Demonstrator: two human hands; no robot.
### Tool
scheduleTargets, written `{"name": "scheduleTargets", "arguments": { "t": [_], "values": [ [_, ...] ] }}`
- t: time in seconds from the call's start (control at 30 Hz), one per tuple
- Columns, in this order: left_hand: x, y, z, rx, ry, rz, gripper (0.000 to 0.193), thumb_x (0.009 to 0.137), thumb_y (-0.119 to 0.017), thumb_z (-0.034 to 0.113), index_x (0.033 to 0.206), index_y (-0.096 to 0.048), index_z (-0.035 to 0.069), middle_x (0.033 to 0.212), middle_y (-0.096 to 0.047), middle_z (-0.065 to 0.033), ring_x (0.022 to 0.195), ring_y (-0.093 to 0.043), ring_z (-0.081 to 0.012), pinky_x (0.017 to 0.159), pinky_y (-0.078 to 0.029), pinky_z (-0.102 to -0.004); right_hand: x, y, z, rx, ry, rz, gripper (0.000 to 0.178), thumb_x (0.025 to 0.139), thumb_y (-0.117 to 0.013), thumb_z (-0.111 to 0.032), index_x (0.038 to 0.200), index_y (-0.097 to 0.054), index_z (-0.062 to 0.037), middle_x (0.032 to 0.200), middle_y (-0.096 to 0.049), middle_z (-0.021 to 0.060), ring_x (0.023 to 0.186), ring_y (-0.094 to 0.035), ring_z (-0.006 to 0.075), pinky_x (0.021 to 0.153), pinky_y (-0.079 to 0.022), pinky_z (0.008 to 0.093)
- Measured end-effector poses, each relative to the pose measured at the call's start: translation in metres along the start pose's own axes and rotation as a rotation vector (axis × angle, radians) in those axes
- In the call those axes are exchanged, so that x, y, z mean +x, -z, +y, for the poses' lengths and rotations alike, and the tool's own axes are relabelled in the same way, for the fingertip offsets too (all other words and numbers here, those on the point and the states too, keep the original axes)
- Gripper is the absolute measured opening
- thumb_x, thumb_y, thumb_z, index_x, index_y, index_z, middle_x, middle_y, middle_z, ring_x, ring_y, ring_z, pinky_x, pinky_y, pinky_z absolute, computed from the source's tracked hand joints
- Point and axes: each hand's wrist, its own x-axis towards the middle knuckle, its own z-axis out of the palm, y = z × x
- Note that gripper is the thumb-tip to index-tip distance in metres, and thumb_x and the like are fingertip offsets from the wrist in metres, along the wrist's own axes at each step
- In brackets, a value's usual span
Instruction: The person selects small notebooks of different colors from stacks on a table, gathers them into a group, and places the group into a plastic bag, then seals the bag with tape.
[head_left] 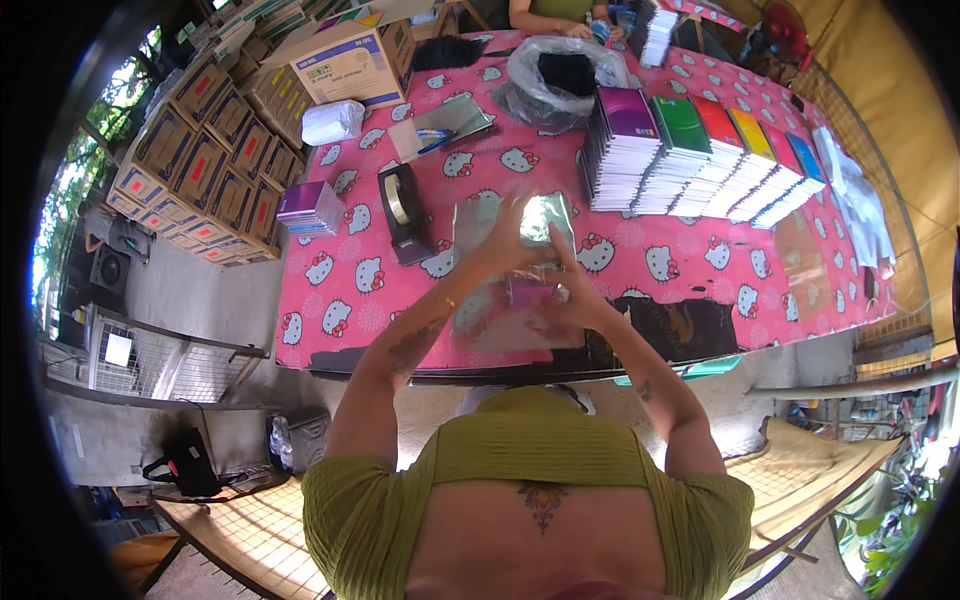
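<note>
My left hand [508, 243] and my right hand [574, 296] are over a sheet of clear plastic [475, 325] on the table in front of me. The fingers of both hands are spread, partly blurred by motion, and touch or hover just over the plastic. A purple piece [527, 291], seemingly a notebook, shows between them, mostly hidden by fingers and glare. Bright light reflects off the plastic at its far side. Left of my hands stands a black tape dispenser [404, 215] with a roll of tape.
Stacks of spiral notebooks [628, 150] in several colours stand at right. A small stack of purple notebooks [310, 208] sits at left. A plastic bag [525, 100], a blue-handled tool [433, 140] and an open carton [350, 68] lie farther back. Another person's hands [590, 30] work at the far edge.
</note>
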Motion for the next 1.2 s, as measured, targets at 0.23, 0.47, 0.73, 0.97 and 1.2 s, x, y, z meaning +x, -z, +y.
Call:
{"name": "scheduleTargets", "arguments": {
  "t": [0.23,0.47,0.73,0.97,1.2],
  "values": [
    [-0.005,0.036,-0.033,-0.184,0.403,-0.371,0.060,0.090,-0.073,0.024,0.142,-0.048,0.005,0.121,-0.066,-0.0054,0.106,-0.059,-0.0120,0.091,-0.047,-0.0294,0.034,0.010,0.027,0.505,-0.615,0.012,0.027,0.090,-0.071,-0.016,0.114,-0.068,-0.0026,0.125,-0.054,0.0090,0.119,-0.053,0.0204,0.097,-0.045,0.0370],
    [-0.014,0.041,-0.007,0.124,0.024,-0.340,0.047,0.088,-0.073,0.032,0.127,-0.065,0.006,0.124,-0.065,-0.0073,0.105,-0.062,-0.0148,0.085,-0.052,-0.0323,0.035,0.018,-0.001,0.352,-0.152,0.027,0.043,0.081,-0.075,-0.009,0.122,-0.062,-0.0070,0.135,-0.053,0.0124,0.129,-0.050,0.0261,0.105,-0.040,0.0414],
    [-0.054,0.033,0.025,0.581,-0.332,-0.149,0.026,0.087,-0.070,0.026,0.106,-0.071,0.009,0.122,-0.066,-0.0115,0.112,-0.063,-0.0258,0.084,-0.053,-0.0461,0.009,-0.002,0.001,-0.143,0.064,0.037,0.062,0.078,-0.076,-0.008,0.136,-0.051,-0.0063,0.119,-0.065,0.0189,0.121,-0.058,0.0325,0.090,-0.051,0.0379],
    [-0.015,0.022,0.051,0.588,0.072,-0.201,0.022,0.081,-0.075,0.022,0.096,-0.067,0.008,0.087,-0.069,-0.0125,0.079,-0.067,-0.0302,0.071,-0.053,-0.0376,0.020,-0.012,-0.015,-0.158,-0.124,0.284,0.046,0.082,-0.074,-0.003,0.125,-0.057,-0.0052,0.099,-0.066,0.0103,0.089,-0.064,0.0235,0.082,-0.050,0.0329],
    [-0.002,0.032,-0.001,0.047,0.336,-0.222,0.043,0.080,-0.080,0.032,0.105,-0.063,0.001,0.092,-0.070,-0.0108,0.081,-0.067,-0.0220,0.069,-0.052,-0.0353,0.028,-0.004,0.008,0.510,-0.461,0.170,0.037,0.086,-0.073,-0.002,0.121,-0.058,-0.0051,0.099,-0.062,0.0014,0.084,-0.057,0.0079,0.072,-0.047,0.0238]
  ]
}}
